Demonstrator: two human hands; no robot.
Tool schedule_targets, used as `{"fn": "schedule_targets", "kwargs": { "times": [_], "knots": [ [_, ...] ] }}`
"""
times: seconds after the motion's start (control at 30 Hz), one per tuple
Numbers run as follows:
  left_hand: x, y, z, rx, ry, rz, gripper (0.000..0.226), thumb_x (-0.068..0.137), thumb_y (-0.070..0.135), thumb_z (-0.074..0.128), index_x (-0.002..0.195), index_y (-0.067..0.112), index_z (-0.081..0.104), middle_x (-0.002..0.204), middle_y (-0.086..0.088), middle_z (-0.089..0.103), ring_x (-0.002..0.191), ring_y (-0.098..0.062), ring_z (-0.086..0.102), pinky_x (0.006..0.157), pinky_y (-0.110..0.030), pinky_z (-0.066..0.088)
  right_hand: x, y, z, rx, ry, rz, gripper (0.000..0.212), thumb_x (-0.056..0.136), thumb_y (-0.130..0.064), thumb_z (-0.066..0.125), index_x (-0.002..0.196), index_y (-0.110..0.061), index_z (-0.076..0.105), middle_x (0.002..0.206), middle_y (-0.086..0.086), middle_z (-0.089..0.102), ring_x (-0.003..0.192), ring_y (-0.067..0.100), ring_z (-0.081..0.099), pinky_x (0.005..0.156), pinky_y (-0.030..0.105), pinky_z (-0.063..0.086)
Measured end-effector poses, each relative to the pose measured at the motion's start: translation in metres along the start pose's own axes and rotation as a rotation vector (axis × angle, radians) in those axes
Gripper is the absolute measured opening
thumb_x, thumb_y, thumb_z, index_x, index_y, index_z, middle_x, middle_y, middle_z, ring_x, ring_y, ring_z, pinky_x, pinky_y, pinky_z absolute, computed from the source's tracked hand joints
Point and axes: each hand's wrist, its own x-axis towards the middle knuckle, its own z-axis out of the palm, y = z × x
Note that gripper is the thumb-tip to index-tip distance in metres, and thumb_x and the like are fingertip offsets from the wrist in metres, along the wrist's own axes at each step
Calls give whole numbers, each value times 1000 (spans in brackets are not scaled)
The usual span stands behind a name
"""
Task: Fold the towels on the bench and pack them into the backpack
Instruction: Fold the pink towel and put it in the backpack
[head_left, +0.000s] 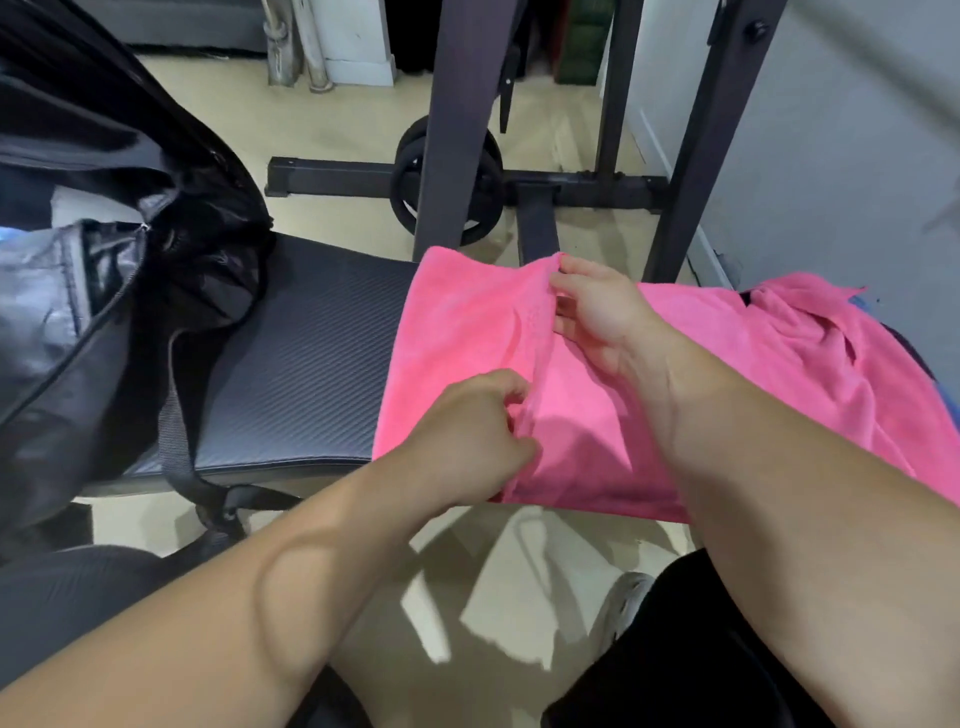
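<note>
Nearest the camera, at the counter's (311, 353) front edge, the left hand (467, 431) pinches a raised fold of the pink towel (457, 332) with curled fingers. Just beyond, the right hand (597, 312) grips the same fold near the towel's far edge. The towel lies spread on the counter, and the black backpack (104, 312) sits at the counter's left end. Farther back, a weight plate (410, 176) rests on the floor.

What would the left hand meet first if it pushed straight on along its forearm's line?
Probably the right hand, which lies just ahead across the pink towel that both hands pinch. The left hand itself grips that towel; the depth between the hands is unclear.
</note>
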Motion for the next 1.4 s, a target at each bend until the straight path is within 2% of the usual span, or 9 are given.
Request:
{"fn": "schedule_targets", "kwargs": {
  "times": [0.13,0.27,0.43,0.5,0.63,0.93,1.13,1.27,1.4],
  "knots": [
    [1,4,7,119,-14,14,58,71,9,67,128,20,63,63,10,48,68,-12,49,57,-13,34,2,2,-7,19,-1,-7,6,90,-19,67,95,-22,63,79,4,55,65,15,52,62,28,43],
    [0,7,7,88,-13,-4,59,69,8,73,127,19,65,63,10,52,60,-3,51,56,-10,36,3,6,-7,-46,-4,-94,56,91,-5,66,140,-29,55,98,-2,59,74,10,64,72,28,57],
    [0,19,4,80,-16,-39,54,74,9,75,124,24,65,66,9,60,55,2,52,53,-10,36,2,4,-8,-102,22,-51,13,90,1,56,89,-10,62,60,-4,45,52,10,44,52,28,32],
    [1,27,4,85,8,-23,54,75,5,72,125,24,65,70,6,63,56,1,52,55,-13,40,3,-5,-11,-61,58,-74,31,94,2,54,122,-7,64,73,-6,58,50,0,54,48,21,44],
    [4,47,8,46,18,37,56,78,1,67,129,23,61,76,0,66,51,1,55,60,-22,52,2,-16,-24,-88,97,-123,61,90,3,58,149,-10,47,138,9,59,104,18,70,93,42,59],
    [14,77,54,-49,-68,173,69,75,-6,61,139,20,50,67,-12,63,52,-19,56,50,-27,50,-15,-16,-81,-410,214,-194,66,87,7,57,149,-13,47,132,-3,58,102,11,66,93,29,56],
    [25,71,65,33,-68,226,73,87,29,74,149,17,38,102,-9,72,116,-15,63,102,-30,46,-19,5,-99,-1045,304,-293,64,88,-15,62,150,-9,44,162,8,29,144,28,36,114,30,30],
    [54,42,41,483,268,136,68,93,53,45,148,14,41,139,-14,52,127,-35,48,108,-44,37,-25,6,-85,-1307,356,-313,66,94,-46,58,153,-24,38,166,9,17,146,36,25,116,50,27],
    [66,9,35,663,88,-12,80,96,68,23,160,21,13,168,-6,6,154,-31,2,122,-57,3,-22,20,-72,-1454,138,-92,81,97,-69,31,161,-29,1,169,5,-15,155,32,-13,122,61,-6]
  ]
}}
